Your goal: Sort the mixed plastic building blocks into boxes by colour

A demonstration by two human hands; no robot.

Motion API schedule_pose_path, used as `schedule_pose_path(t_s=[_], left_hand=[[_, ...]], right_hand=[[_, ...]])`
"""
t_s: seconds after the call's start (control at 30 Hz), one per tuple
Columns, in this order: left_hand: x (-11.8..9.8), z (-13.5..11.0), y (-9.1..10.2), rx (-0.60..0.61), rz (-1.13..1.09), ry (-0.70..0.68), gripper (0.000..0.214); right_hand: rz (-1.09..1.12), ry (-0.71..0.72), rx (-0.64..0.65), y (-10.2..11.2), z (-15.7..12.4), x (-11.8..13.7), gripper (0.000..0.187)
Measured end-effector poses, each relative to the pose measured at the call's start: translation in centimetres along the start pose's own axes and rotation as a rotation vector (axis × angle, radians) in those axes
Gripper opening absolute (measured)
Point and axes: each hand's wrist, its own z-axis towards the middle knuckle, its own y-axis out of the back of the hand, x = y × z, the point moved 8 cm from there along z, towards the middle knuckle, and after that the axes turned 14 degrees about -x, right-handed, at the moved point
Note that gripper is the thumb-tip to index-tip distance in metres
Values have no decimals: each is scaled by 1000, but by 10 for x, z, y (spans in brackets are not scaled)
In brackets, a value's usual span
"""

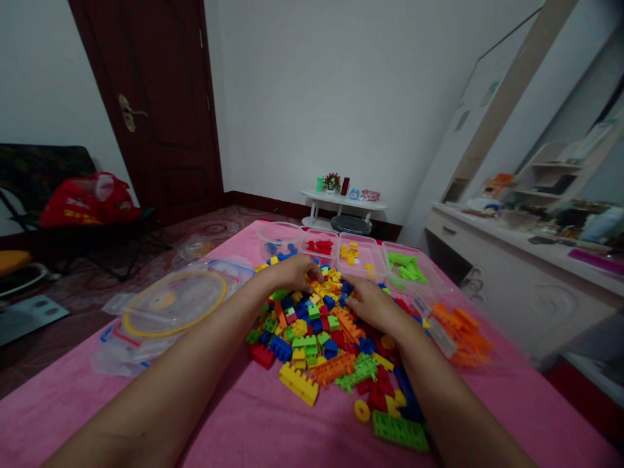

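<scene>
Because the loose building blocks [322, 322] lay heaped mid-surface on the pink cloth [244, 416], both hands could get at them from either side. The left hand [301, 273] arched over the heap's far part, its fingers curled downward; the right hand [370, 301] came in opposite, its thumb partly spread. Whether either gripped a block, I could not tell. Clear containers [373, 249] stood open beyond and to the right, each showing mainly one colour, apparently to keep colours apart; lids [182, 304] lay leftward, presumably out of the way.
</scene>
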Motion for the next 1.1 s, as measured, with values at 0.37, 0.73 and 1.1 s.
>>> schedule_pose_path(t_s=[0.37,0.73,1.1], left_hand=[[2,-4,15,25,-213,33,30],[10,-1,17,-59,-81,75,20],[22,4,35,-281,-97,128,26]], right_hand=[[83,25,-35,22,6,5,34],[79,138,308,19,-24,58,27],[-69,309,237,36,-61,133,14]])
